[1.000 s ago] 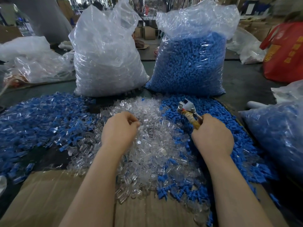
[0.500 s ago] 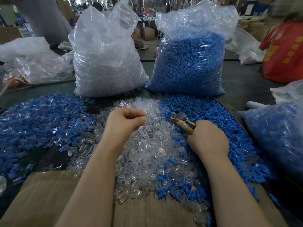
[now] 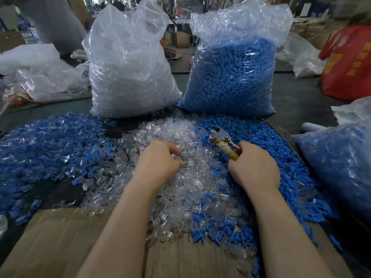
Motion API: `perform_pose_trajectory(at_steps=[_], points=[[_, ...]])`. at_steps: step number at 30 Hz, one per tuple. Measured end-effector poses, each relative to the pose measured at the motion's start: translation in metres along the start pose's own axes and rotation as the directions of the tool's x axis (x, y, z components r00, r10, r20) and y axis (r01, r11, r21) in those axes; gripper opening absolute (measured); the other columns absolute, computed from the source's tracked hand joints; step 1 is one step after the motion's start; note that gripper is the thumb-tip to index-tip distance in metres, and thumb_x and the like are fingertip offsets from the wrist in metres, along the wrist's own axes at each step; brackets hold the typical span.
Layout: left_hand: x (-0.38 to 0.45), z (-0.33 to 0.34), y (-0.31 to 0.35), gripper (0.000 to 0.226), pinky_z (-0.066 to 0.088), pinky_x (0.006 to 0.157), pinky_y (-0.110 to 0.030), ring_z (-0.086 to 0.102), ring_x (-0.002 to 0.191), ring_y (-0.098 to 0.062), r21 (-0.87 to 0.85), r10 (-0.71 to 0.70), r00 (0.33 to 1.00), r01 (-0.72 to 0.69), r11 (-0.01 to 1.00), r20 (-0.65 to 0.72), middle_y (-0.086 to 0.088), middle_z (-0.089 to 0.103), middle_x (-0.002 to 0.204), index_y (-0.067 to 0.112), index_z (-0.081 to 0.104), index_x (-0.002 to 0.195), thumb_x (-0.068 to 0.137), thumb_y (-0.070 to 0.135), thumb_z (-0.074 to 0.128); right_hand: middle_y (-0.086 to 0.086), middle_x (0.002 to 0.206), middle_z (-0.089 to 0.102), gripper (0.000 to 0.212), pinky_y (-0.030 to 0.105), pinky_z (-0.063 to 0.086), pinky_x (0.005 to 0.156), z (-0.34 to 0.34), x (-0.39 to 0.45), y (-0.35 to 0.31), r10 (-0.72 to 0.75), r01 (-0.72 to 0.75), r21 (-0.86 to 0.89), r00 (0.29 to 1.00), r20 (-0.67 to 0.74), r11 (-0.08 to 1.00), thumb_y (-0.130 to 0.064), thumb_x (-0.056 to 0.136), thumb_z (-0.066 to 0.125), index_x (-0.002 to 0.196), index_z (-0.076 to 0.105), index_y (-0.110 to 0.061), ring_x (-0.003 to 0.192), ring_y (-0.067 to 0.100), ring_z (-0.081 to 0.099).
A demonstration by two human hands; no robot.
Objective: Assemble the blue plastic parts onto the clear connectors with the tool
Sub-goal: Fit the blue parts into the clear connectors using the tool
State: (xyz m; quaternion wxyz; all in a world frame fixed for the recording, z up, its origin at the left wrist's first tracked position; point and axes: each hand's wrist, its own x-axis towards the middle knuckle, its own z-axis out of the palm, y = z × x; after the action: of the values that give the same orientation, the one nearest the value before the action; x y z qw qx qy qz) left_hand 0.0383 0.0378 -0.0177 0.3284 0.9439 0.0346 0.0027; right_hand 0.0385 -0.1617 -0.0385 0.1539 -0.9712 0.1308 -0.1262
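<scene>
A heap of clear connectors [image 3: 180,189] lies in the middle of the table. Loose blue plastic parts [image 3: 253,131] are heaped to its right. My left hand [image 3: 158,163] is down on the clear heap with its fingers curled, and pinches a clear connector [image 3: 174,156] between thumb and fingertips. My right hand [image 3: 255,167] grips the taped handles of the plier-like tool [image 3: 222,139]. The tool's metal head points up and left over the edge of the blue heap.
Assembled blue-and-clear pieces [image 3: 50,143] cover the left side. A tall bag of clear connectors [image 3: 130,67] and a bag of blue parts [image 3: 230,77] stand behind. Another filled bag [image 3: 341,163] lies at the right, with cardboard [image 3: 60,241] in front.
My left hand lifted off the clear heap and came back down onto it. My right hand swung the tool left toward it, then back to the right.
</scene>
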Motion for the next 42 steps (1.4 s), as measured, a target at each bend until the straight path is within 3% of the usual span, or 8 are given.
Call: perform_pose_trajectory(at_steps=[5, 9, 13, 19, 25, 29, 35, 42], points=[[-0.001, 0.001, 0.002, 0.017, 0.034, 0.038, -0.007, 0.054, 0.059, 0.001, 0.029, 0.007, 0.999, -0.006, 1.0, -0.033, 0.016, 0.056, 0.089, 0.03, 0.07, 0.095, 0.084, 0.019, 0.077, -0.004, 0.067, 0.054, 0.014, 0.026, 0.029, 0.046, 0.001, 0.002, -0.001, -0.004, 0.011, 0.216, 0.999, -0.034, 0.976, -0.029, 0.081, 0.059, 0.075, 0.048, -0.022, 0.058, 0.015, 0.048], [-0.002, 0.005, 0.001, 0.023, 0.059, 0.062, -0.029, 0.061, 0.065, -0.009, 0.082, 0.031, 0.997, -0.025, 0.996, -0.067, 0.012, 0.057, 0.083, 0.03, 0.068, 0.09, 0.087, 0.007, 0.067, -0.008, 0.07, 0.054, 0.014, 0.026, 0.029, 0.049, 0.001, 0.003, -0.002, 0.016, -0.007, 0.363, 1.0, -0.022, 0.932, -0.031, 0.079, 0.061, 0.077, 0.048, -0.024, 0.062, 0.011, 0.048], [0.001, 0.006, 0.0, 0.018, 0.06, 0.077, -0.036, 0.066, 0.077, -0.014, 0.126, 0.053, 0.993, -0.04, 0.991, -0.106, 0.004, 0.07, 0.094, 0.028, 0.07, 0.096, 0.091, 0.012, 0.062, -0.005, 0.061, 0.05, 0.022, 0.029, 0.029, 0.048, 0.0, 0.002, -0.006, 0.019, 0.023, 0.508, 0.997, -0.077, 0.861, -0.032, 0.074, 0.063, 0.069, 0.044, -0.023, 0.056, 0.014, 0.047], [0.0, 0.008, 0.0, 0.022, 0.058, 0.08, -0.037, 0.065, 0.086, -0.017, 0.221, 0.082, 0.994, -0.064, 0.973, -0.071, 0.002, 0.065, 0.112, 0.031, 0.07, 0.108, 0.09, 0.019, 0.067, -0.003, 0.059, 0.047, 0.024, 0.031, 0.032, 0.048, -0.001, -0.002, -0.009, 0.001, 0.057, 0.543, 0.994, -0.106, 0.838, -0.033, 0.07, 0.063, 0.07, 0.042, -0.021, 0.053, 0.015, 0.041], [-0.001, 0.007, 0.0, 0.019, 0.059, 0.078, -0.037, 0.064, 0.085, -0.013, 0.195, 0.103, 0.992, -0.086, 0.977, -0.078, 0.007, 0.066, 0.098, 0.033, 0.069, 0.093, 0.088, 0.015, 0.069, -0.007, 0.059, 0.049, 0.027, 0.032, 0.036, 0.05, -0.001, -0.003, -0.013, -0.002, 0.058, 0.522, 0.994, -0.108, 0.851, -0.032, 0.069, 0.065, 0.066, 0.039, -0.023, 0.054, 0.011, 0.042], [0.001, 0.01, -0.001, 0.012, 0.058, 0.08, -0.035, 0.065, 0.086, -0.013, 0.18, 0.118, 0.989, -0.101, 0.978, -0.084, 0.008, 0.069, 0.093, 0.028, 0.069, 0.097, 0.091, 0.019, 0.062, -0.008, 0.064, 0.053, 0.02, 0.03, 0.032, 0.048, -0.001, -0.002, -0.012, -0.018, 0.025, 0.524, 1.0, -0.018, 0.851, -0.033, 0.074, 0.065, 0.071, 0.047, -0.025, 0.056, 0.009, 0.047], [0.002, 0.007, 0.002, 0.002, 0.045, 0.06, -0.014, 0.062, 0.07, 0.002, -0.151, 0.077, 0.983, -0.103, 0.983, -0.169, 0.017, 0.066, 0.077, 0.031, 0.07, 0.091, 0.089, 0.032, 0.071, -0.007, 0.057, 0.051, 0.015, 0.029, 0.033, 0.052, 0.0, -0.002, -0.014, -0.039, 0.005, 0.618, 0.998, 0.041, 0.786, -0.031, 0.08, 0.064, 0.069, 0.054, -0.025, 0.054, 0.014, 0.046], [-0.005, -0.002, 0.011, 0.014, 0.06, 0.071, -0.028, 0.071, 0.076, -0.016, -0.6, 0.029, 0.996, -0.075, 0.797, -0.086, 0.002, 0.075, 0.077, 0.024, 0.075, 0.086, 0.078, 0.014, 0.082, 0.005, 0.064, 0.049, 0.017, 0.04, 0.039, 0.055, -0.002, -0.003, -0.016, -0.048, -0.011, 0.726, 0.997, 0.061, 0.687, -0.029, 0.077, 0.063, 0.079, 0.055, -0.014, 0.058, 0.022, 0.042]])
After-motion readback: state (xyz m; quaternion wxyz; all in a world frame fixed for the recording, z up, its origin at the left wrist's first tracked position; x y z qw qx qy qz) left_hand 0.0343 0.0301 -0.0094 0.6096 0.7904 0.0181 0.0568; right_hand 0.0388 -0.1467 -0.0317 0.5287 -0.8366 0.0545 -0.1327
